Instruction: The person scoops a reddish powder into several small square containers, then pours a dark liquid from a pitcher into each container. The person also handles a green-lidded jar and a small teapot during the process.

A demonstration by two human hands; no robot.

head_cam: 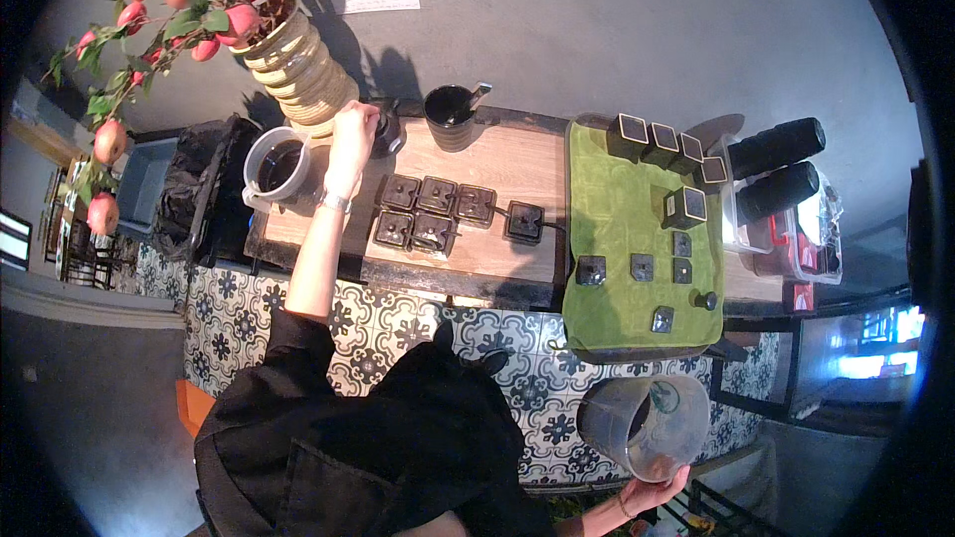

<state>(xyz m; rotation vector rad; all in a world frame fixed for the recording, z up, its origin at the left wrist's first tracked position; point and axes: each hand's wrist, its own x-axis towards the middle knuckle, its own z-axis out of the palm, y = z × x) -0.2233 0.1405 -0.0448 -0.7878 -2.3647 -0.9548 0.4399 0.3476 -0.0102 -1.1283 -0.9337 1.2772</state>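
My left hand (354,127) reaches over the wooden tabletop with its fingers curled at a dark container (386,127) by the back edge. Whether they grip it is not clear. To the left of that wrist stands a translucent plastic pitcher (257,164) with dark liquid inside. My right hand (656,494) is shut on the rim of a large translucent plastic pitcher (664,425), tilted over the floor, with something dark inside. Several black square lidded condiment jars (435,195) sit grouped on the tabletop, some with spoon handles sticking out.
A green cloth (612,201) lines a tray holding black square jars (633,128) and loose lids (642,267). A ribbed black cup (451,123) holds a utensil. Beyond are a vase (306,74) with fruit branches, black cup stacks (776,145) and a bagged bin (186,194).
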